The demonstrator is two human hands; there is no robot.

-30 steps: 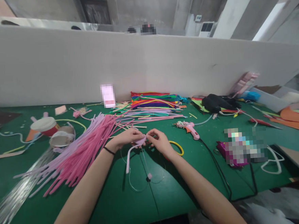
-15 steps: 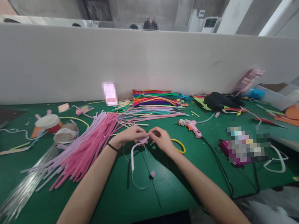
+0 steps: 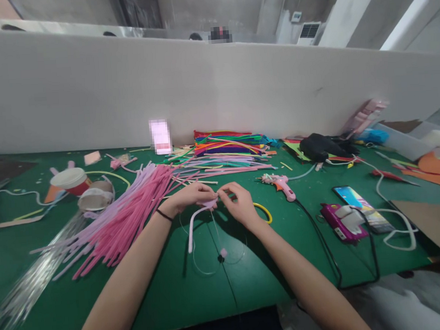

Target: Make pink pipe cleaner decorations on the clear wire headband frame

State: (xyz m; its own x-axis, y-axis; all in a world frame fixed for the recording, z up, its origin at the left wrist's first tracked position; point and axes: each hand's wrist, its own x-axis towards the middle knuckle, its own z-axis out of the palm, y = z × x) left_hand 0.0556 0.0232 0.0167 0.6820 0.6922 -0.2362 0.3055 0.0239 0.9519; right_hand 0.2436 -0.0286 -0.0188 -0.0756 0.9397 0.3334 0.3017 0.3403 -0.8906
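My left hand is closed on a pale lilac pipe cleaner, whose free end bends down toward the table. Touching or nearly touching its fingertips, my right hand is pinched closed. Whatever sits between the right fingers is too small to make out. From below the hands hangs a thin clear thread in loose loops, with a small pale pink piece on it. A yellow ring lies just beyond my right wrist, partly hidden by it.
Pink and lilac pipe cleaners lie left on the green table, beside silvery strands. Multicoloured pipe cleaners are stacked behind. To the right are a pink glue gun, a purple power block with cords and a phone.
The free end of the lilac pipe cleaner has swung slightly left. My right fingers have shifted a little at the fingertips, and both hands stay close together.
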